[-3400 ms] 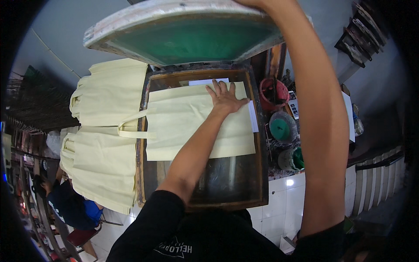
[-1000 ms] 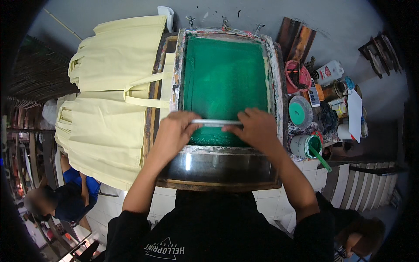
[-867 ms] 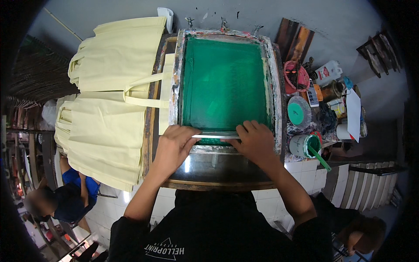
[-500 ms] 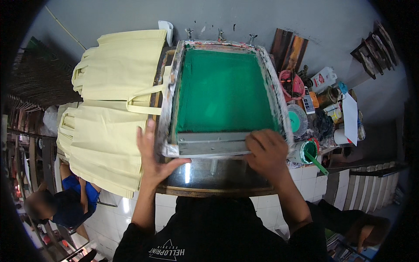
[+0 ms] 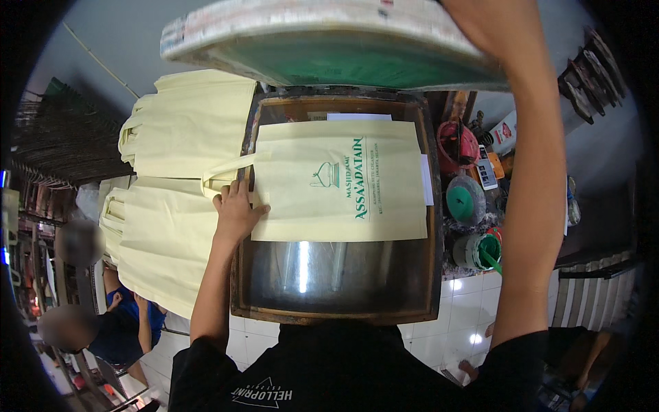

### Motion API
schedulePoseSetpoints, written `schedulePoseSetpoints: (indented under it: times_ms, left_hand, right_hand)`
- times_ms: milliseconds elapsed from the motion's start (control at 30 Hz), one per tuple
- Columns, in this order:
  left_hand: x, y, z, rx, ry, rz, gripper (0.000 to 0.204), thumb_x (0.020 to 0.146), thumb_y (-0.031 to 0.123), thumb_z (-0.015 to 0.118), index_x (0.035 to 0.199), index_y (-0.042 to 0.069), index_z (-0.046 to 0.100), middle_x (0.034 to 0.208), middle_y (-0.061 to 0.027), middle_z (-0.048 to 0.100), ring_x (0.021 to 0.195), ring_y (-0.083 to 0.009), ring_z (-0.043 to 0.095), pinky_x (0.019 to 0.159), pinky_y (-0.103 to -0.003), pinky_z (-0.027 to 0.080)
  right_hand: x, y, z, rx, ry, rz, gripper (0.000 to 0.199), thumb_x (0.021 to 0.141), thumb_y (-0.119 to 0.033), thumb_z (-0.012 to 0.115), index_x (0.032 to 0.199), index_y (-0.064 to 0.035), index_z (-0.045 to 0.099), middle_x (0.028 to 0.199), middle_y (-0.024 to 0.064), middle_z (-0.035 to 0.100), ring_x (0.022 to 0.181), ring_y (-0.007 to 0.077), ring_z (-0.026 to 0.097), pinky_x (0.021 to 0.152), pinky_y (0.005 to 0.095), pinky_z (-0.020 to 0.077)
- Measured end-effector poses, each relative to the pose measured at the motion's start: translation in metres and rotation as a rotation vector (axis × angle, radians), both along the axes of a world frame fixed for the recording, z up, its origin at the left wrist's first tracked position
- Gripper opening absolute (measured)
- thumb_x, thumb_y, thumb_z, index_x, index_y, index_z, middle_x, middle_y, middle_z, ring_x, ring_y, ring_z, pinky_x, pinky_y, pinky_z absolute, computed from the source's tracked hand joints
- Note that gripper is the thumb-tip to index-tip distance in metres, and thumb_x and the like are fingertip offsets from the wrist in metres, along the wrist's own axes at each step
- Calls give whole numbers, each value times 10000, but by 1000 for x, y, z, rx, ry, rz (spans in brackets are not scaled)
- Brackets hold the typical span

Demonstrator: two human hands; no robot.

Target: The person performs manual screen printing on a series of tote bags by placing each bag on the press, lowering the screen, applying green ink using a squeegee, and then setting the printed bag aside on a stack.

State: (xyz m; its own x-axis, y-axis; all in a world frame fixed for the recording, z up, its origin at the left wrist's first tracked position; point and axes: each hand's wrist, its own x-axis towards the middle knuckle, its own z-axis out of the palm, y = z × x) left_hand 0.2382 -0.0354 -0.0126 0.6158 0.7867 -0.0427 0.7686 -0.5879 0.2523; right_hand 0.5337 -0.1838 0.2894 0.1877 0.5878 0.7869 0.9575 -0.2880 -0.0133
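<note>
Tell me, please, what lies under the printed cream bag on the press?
Under the printed cream bag shows a shiny glass bed in a wooden frame, plus white paper edges. The left hand rests on its corner. Anything else beneath is covered.

You have a matt cream cloth bag lying on a glossy glass plate in a worn wooden frame; the raised screen shows fine green mesh.

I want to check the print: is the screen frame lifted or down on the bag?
Lifted: right hand holds the screen frame above the printed bag.
</note>
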Motion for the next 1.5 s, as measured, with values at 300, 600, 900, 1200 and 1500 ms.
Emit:
schedulePoseSetpoints:
  times_ms: [300, 600, 900, 1200, 1500]
  left_hand:
    - [-45, 81, 32, -366, -485, 122, 321, 887, 259, 759, 1044, -7, 672, 844, -128, 686, 814, -191, 608, 784, -361, 489]
    - [-257, 127, 90, 516, -143, 234, 811, 846, 278, 806, 1515, 45, 410, 1475, -250, 508, 1361, -397, 484, 1130, -497, 375]
    - [-223, -48, -33, 17, 139, -361, 662, 991, 418, 611, 1517, 50, 447, 1627, -145, 371, 1537, -287, 286, 1281, -486, 161]
    - [-227, -45, -29, 47, -29, -493, 335, 988, 236, 646, 1208, -17, 630, 1444, -189, 573, 1370, -332, 527, 1191, -477, 375]
    - [-200, -47, -40, 103, 24, -203, 529, 901, 320, 713, 1242, -54, 560, 1584, -251, 374, 1478, -380, 362, 1261, -495, 214]
  right_hand:
    - [51, 23, 33, -31, 41, 101, 388, 844, -384, 786, 943, -8, 790, 784, 200, 742, 669, 284, 693, 695, 394, 531]
    - [34, 30, 20, 32, 77, 209, 335, 857, -278, 774, 1008, 21, 775, 820, 133, 764, 723, 196, 685, 701, 353, 528]
    - [25, 23, 19, 47, 14, 175, 328, 840, -274, 789, 970, 26, 768, 760, 108, 739, 662, 184, 653, 660, 347, 512]
    - [14, 21, 26, 11, 167, 100, 359, 828, -300, 797, 901, 49, 756, 706, 142, 711, 618, 199, 623, 613, 360, 491]
    - [20, 12, 22, 26, 126, 142, 375, 809, -321, 810, 906, 39, 763, 712, 181, 715, 612, 211, 628, 628, 371, 503]
